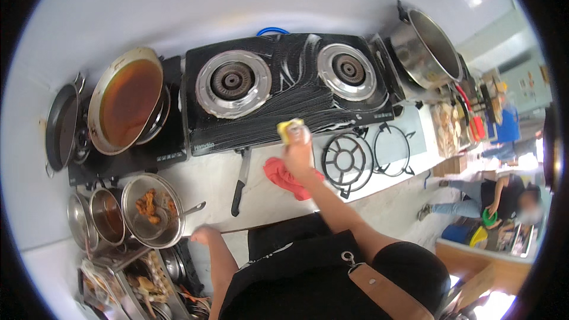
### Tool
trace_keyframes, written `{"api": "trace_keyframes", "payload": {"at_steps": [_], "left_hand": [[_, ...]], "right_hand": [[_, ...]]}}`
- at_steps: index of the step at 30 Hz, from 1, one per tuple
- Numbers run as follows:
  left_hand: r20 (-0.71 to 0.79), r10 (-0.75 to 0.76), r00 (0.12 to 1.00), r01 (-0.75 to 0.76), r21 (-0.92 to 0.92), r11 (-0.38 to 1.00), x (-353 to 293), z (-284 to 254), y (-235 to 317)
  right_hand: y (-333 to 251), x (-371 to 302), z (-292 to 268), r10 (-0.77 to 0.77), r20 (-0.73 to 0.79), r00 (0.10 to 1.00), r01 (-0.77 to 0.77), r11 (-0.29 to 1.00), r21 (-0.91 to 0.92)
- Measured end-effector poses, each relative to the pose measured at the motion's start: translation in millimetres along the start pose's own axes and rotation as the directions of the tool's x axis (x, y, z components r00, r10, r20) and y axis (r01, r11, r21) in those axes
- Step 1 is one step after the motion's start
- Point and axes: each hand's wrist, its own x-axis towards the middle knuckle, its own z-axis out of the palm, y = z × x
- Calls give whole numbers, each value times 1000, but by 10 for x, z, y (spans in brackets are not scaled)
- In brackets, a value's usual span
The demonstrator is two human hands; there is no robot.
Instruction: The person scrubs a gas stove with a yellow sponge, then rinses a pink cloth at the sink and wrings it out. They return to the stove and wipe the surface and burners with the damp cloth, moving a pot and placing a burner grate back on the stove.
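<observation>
My right hand [298, 155] is closed on a yellow sponge [289, 133] with white suds on it, at the front edge of the black two-burner gas stove [284, 109]. Streaks of foam cover the stove's glass top around its two round metal burners [233, 83]. Under my right wrist a red cloth [283, 179] lies crumpled on the white counter. My left hand [204, 234] is low at the counter's front edge, close to a strainer [133, 225] holding fried pieces. Its fingers are too small and blurred to read.
Black pan supports [347, 161] and a knife [240, 186] lie on the counter [207, 184]. A wide pan of brown liquid [127, 104] stands left, a tall steel pot [425, 47] right. Beyond the counter's right end, a person [504, 198] holds something green.
</observation>
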Motion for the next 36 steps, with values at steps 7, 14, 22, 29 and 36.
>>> {"api": "trace_keyframes", "payload": {"at_steps": [7,14,22,29,36], "left_hand": [[-43,102,994,-95,137,986,203,72,-33],[-45,116,992,-109,132,985,272,105,-57],[-28,127,991,-123,126,984,244,100,-63],[-13,129,992,-127,110,986,233,111,-62],[-3,77,997,-77,62,995,214,71,-61]], "right_hand": [[-911,-170,639,848,243,470,-477,13,879],[-29,27,740,973,-136,186,-405,202,892],[-827,-108,925,909,-91,408,-445,284,849],[-95,23,797,952,154,266,-420,-30,907],[834,464,164,986,77,146,-75,-66,995]]}}
